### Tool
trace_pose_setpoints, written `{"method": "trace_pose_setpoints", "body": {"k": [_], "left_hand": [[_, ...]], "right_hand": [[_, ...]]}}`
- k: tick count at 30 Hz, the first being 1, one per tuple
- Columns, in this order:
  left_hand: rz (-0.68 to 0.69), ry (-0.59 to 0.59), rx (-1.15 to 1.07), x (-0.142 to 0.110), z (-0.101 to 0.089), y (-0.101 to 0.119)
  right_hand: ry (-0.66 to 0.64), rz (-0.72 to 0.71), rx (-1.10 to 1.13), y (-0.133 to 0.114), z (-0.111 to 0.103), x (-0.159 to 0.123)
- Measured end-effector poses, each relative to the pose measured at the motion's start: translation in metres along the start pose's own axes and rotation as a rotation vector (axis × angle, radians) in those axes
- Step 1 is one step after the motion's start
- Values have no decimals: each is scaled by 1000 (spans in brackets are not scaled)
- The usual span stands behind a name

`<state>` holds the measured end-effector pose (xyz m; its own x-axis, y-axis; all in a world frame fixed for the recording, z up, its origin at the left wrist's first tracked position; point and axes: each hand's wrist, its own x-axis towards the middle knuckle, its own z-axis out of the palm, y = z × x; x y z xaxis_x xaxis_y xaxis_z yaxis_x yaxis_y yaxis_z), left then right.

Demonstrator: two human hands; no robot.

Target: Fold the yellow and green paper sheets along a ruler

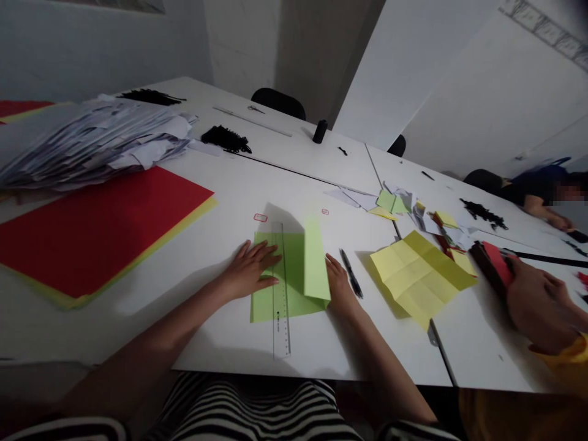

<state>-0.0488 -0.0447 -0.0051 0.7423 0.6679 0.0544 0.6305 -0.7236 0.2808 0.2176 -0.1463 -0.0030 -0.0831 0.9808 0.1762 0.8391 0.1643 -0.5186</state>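
A sheet of light green paper [297, 269] lies on the table in front of me, its right part folded up into a raised flap [315, 260]. Across the flat part runs a clear ruler [280, 324], roughly pointing away from me. My left hand [250, 271] is open, fingers spread flat over the green paper and the ruler's edge. At the right side of the flap, my right hand [340, 286] rests against the paper with its fingers stretched out; the thumb is partly hidden. A black pen [351, 274] lies just right of that hand.
Creased yellow paper [420, 275] lies to the right, near paper scraps [441, 223]. Another person's hands [535, 300] hold something red and dark. On the left are red sheets [114, 226] and a white paper pile [101, 144]. Black cord bundles [225, 139] lie farther back.
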Motion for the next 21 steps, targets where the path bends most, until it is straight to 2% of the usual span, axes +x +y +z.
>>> {"method": "trace_pose_setpoints", "body": {"k": [3, 7, 16, 21], "left_hand": [[-3, -10, 29, 0, -1, 0], [13, -9, 43, 0, -2, 0], [22, 1, 18, 0, 1, -3], [-32, 123, -192, 1, 10, -10]], "right_hand": [[-41, 17, -202, -4, 10, 18], [-101, 121, -316, -16, 24, 33], [-122, 58, -332, -43, 44, 47], [-83, 44, -274, -54, 51, 51]]}}
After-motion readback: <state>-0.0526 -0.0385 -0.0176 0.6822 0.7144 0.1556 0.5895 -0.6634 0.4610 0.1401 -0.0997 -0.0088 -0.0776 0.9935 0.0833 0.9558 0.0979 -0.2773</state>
